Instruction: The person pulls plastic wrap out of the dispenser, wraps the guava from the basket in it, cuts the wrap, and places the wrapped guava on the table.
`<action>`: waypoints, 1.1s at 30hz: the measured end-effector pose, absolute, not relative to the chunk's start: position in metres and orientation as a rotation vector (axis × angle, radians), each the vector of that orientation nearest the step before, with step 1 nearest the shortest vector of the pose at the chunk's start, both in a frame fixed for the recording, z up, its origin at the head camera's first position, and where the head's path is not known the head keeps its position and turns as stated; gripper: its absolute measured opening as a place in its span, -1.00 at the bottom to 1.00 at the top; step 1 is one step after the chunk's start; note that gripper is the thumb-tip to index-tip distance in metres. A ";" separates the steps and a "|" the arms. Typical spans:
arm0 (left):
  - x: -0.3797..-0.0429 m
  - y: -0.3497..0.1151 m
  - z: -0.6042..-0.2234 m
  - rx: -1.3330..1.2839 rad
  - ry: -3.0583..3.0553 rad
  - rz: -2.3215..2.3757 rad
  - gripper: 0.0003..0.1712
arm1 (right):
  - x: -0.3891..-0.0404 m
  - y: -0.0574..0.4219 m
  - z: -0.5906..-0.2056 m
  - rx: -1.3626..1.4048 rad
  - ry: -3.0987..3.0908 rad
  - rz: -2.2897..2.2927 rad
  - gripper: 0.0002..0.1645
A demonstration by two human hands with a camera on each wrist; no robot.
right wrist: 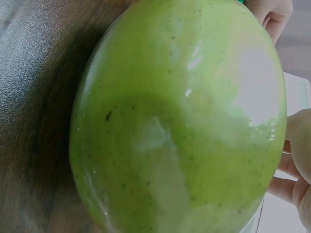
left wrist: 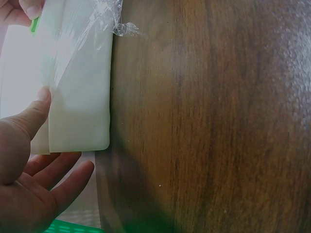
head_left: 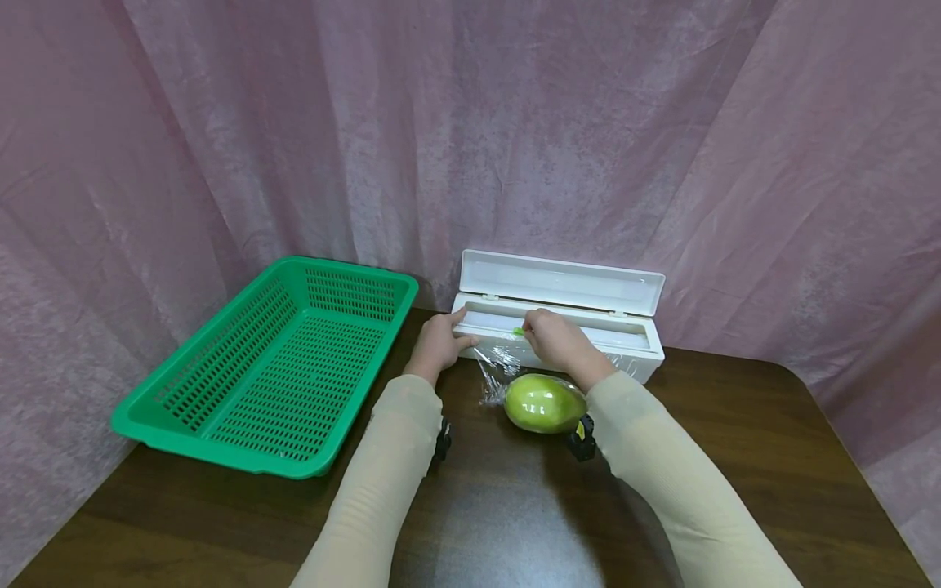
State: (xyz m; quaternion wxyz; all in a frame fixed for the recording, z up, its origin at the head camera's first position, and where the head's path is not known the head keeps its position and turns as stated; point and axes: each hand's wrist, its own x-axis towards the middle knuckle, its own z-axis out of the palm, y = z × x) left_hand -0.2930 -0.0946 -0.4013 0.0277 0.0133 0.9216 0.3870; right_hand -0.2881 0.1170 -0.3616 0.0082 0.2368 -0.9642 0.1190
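A white cling film dispenser box [head_left: 653, 353] stands at the back of the table, its hinged lid [head_left: 562, 282] raised and a pale roll [head_left: 492, 321] inside. My left hand [head_left: 436, 345] holds the box's left end, thumb on the front edge and fingers at the end wall. With my right hand [head_left: 556, 339] I pinch a small green slide cutter [left wrist: 34, 25] on the box's front edge. Clear film [head_left: 496, 371] hangs crumpled over the front wall. Close in front lies a glossy green mango [head_left: 542, 403] with film around it, filling much of the right wrist view.
A green perforated plastic basket [head_left: 345, 445] stands on the left side of the brown wooden table [head_left: 764, 441]. Pink curtains [head_left: 588, 122] hang right behind the table. A dark wrist device [head_left: 582, 439] under the right forearm is close beside the mango.
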 end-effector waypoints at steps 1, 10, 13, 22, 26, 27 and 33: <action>-0.293 -0.095 -0.401 0.040 2.846 1.194 -0.21 | -0.288 0.117 -0.362 0.742 -3.012 0.370 -0.79; -0.291 -0.095 -0.398 0.033 2.844 1.189 -0.20 | -0.287 0.117 -0.360 0.736 -3.013 0.350 -0.82; -0.292 -0.095 -0.398 0.036 2.851 1.184 -0.20 | -0.286 0.118 -0.360 0.728 -3.020 0.357 -0.82; -0.291 -0.095 -0.399 0.046 2.853 1.199 -0.20 | -0.284 0.120 -0.358 0.732 -3.013 0.365 -0.82; -0.291 -0.095 -0.399 0.049 2.857 1.201 -0.21 | -0.284 0.121 -0.358 0.726 -3.021 0.369 -0.81; -0.291 -0.095 -0.399 0.051 2.858 1.203 -0.21 | -0.284 0.121 -0.358 0.722 -3.025 0.371 -0.81; -0.291 -0.095 -0.399 0.054 2.863 1.207 -0.22 | -0.284 0.122 -0.359 0.714 -3.034 0.380 -0.78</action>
